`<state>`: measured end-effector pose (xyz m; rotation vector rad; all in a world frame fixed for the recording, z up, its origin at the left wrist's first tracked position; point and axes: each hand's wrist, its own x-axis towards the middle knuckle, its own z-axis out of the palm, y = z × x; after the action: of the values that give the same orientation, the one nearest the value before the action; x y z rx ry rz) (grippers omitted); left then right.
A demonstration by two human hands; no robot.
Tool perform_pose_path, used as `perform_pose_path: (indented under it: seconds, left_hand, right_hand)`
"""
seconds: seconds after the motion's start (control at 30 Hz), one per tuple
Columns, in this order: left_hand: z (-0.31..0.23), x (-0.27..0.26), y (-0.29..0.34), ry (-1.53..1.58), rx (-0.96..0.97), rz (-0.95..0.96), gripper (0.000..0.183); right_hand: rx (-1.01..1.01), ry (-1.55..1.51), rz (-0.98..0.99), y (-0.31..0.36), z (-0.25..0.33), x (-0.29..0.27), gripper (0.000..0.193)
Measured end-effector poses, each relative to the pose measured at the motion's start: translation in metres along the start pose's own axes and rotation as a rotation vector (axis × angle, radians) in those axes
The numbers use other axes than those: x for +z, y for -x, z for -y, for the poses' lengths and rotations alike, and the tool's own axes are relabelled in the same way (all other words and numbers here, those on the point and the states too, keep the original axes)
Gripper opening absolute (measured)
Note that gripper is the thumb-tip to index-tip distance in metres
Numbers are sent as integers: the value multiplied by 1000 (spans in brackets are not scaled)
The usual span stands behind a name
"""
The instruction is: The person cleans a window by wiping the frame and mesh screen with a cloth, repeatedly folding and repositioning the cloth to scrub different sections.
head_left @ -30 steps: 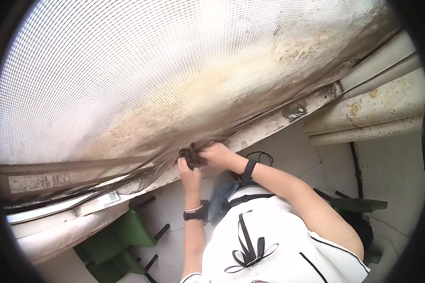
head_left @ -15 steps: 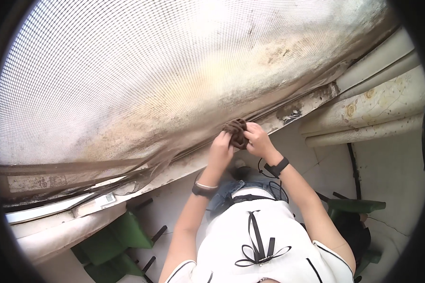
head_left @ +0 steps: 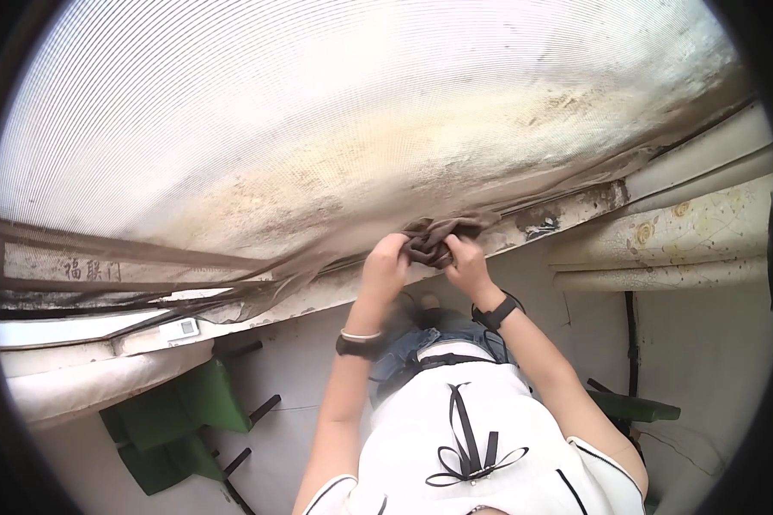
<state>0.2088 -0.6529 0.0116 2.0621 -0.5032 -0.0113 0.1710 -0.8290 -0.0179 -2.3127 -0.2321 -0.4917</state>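
A wide translucent mesh curtain [head_left: 301,154] hangs in front of me. Its brown lower part is bunched into a thick, twisted bundle of fabric [head_left: 428,244] above a worn white ledge. My left hand [head_left: 386,264] pinches the left side of this bundle. On its right side, the fingers of my right hand [head_left: 469,264] are closed on the folds. Both hands are close together, with the bundle between them. Whether the fabric is tied in a knot cannot be made out.
The chipped ledge [head_left: 575,211] runs diagonally behind my hands, and a small white device [head_left: 179,330] sits at its left. Floral fabric [head_left: 670,225] hangs at the right. Green chairs [head_left: 176,403] stand low at the left, with another green seat [head_left: 636,407] at the right.
The bundle has loosened and spread wider, with a fold now extending to the right. My hands have moved slightly farther apart. The whole view has shifted a little.
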Motion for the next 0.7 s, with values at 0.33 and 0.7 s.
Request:
perform_pose_path:
  seconds: [0.33,0.7]
  left_hand:
    - [25,-85,96,-150,-443,-421,15]
    - [18,-35,60,-147,-165,-315,23]
  right_hand:
    - [-233,-106,240,-20,56,74,35]
    - [-185,-155,361,-20,53,56,29]
